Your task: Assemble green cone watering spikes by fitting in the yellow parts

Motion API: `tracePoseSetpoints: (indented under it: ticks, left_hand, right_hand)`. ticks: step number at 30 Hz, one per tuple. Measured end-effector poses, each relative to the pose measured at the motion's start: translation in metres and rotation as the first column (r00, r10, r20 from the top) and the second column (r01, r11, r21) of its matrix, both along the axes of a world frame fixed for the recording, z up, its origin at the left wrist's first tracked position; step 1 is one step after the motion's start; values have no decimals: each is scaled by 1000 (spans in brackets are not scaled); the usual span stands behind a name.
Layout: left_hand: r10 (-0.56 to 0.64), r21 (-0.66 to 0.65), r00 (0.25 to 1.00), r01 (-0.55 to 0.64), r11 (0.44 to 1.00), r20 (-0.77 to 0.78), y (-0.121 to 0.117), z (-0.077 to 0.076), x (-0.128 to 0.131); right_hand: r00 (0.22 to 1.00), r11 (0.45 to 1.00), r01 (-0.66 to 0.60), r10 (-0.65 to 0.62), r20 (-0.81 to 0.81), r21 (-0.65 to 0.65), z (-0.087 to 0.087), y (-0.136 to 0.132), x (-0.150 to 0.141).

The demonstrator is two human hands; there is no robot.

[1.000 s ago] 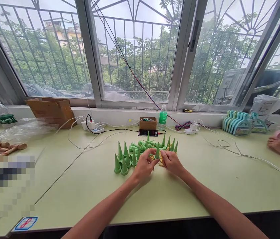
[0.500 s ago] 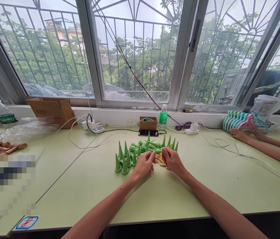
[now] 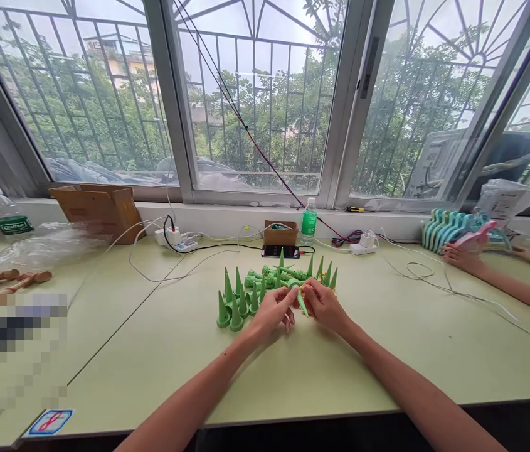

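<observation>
Both my hands meet at the middle of the pale green table (image 3: 161,351). My left hand (image 3: 274,310) pinches the thick end of a green cone spike (image 3: 300,300) that points down toward me. My right hand (image 3: 325,304) is closed on the same spike from the right. Several green cones (image 3: 233,305) stand upright just left of my left hand. More green cones and ribbed green pieces (image 3: 278,276) lie behind my hands. Small yellow parts sit under my hands, mostly hidden.
A phone (image 3: 280,252), small cardboard box (image 3: 280,233) and green bottle (image 3: 308,221) stand behind the pile, with cables and a power strip (image 3: 176,240). A large carton (image 3: 99,208) sits at the back left. Another person's hands (image 3: 457,256) handle pink and teal hangers (image 3: 448,227) at the right.
I have picked a green cone spike out of the pile and hold it between both hands, tip toward me. The other person's hands moved to the hanger stack.
</observation>
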State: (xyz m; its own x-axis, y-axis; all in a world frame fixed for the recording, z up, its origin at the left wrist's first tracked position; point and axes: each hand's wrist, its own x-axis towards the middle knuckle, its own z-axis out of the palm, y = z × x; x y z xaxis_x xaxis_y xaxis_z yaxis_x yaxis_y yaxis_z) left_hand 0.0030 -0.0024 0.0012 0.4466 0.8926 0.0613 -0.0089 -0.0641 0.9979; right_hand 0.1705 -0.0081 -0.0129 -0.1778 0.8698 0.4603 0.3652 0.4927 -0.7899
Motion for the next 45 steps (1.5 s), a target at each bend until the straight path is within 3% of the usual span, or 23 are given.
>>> tracePoseSetpoints:
  ticks: [8, 14, 24, 29, 33, 36, 45]
  left_hand:
    - [4, 162, 997, 8, 987, -74, -1, -4, -2]
    - [111, 333, 985, -62, 941, -130, -3, -3, 0]
    - [244, 417, 953, -151, 896, -179, -2, -4, 2]
    - [239, 320, 959, -181, 930, -152, 1, -5, 3]
    - [150, 69, 986, -145, 987, -69, 0, -1, 4]
    - [86, -91, 996, -85, 992, 2, -1, 0, 2]
    - [-18, -68, 995, 24, 997, 98, 3, -2, 1]
  right_hand:
    - [999, 999, -24, 22, -36, -48, -2, 1, -1]
    - [1000, 998, 7, -8, -17, -60, -1, 1, 0]
    - [999, 999, 22, -23, -44, -32, 1, -1, -4]
    - [998, 1000, 22, -22, -64, -5, 2, -1, -2]
    - [999, 1000, 12, -12, -42, 5, 0, -1, -1]
    - [1000, 1000, -10, 10, -29, -4, -2, -1, -1]
    - [997, 998, -65, 64, -51, -11, -4, 2, 2]
